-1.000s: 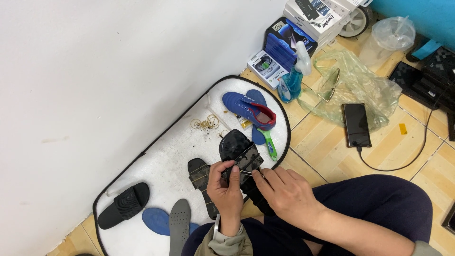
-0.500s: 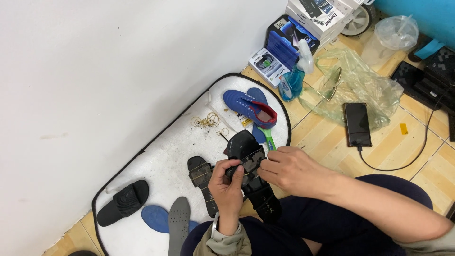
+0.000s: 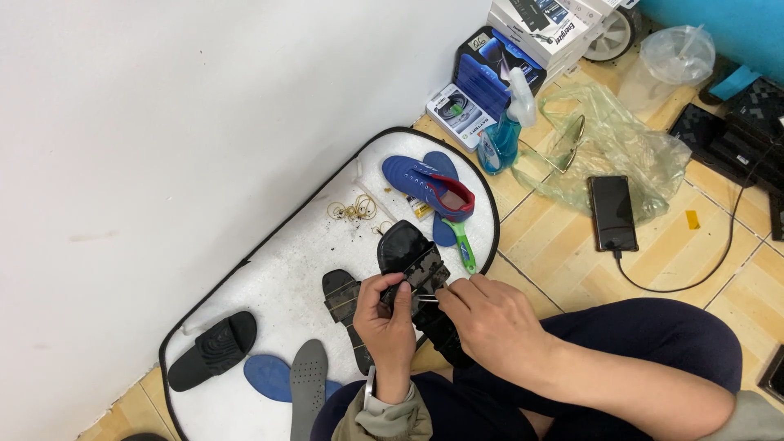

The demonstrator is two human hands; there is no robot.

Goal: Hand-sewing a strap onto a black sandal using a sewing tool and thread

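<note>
Hands meet over a black sandal (image 3: pixel 414 269), held just above the near edge of a white mat (image 3: pixel 269 269) with a dark border. The sandal's long axis runs from the person's lap, lower right, up toward the wall, upper left; its rounded end points away from the body, toward the wall. The sole side appears to face up, glossy, though I can't be sure.

Left hand (image 3: pixel 390 322): fingers curled tight round the sandal's middle from the left side, thumb on top. A firm grasp, nearly closed.

Right hand (image 3: pixel 490 322): fingertips pinched together on something thin at the sandal's middle. It looks like a thin strand, too fine to make out. Palm faces down and the knuckles are bent. The two hands nearly touch.

A second black sandal (image 3: pixel 343 306) lies on the mat just left of the held one, partly under the left hand, lying in about the same direction.

Elsewhere on the mat: a blue shoe (image 3: pixel 425 184) with a red lining near the far end, a green-handled brush (image 3: pixel 462 249) just beside it, a small tangle of rubber bands (image 3: pixel 353 211), a black slide (image 3: pixel 212 349) near the lower left, and a grey insole (image 3: pixel 306 388) lying over a blue insole (image 3: pixel 268 376).

Off the mat, on the tiled floor: a blue spray bottle (image 3: pixel 500 139), a crumpled plastic bag (image 3: pixel 612 143), and a phone (image 3: pixel 612 212) with a cable plugged in.
</note>
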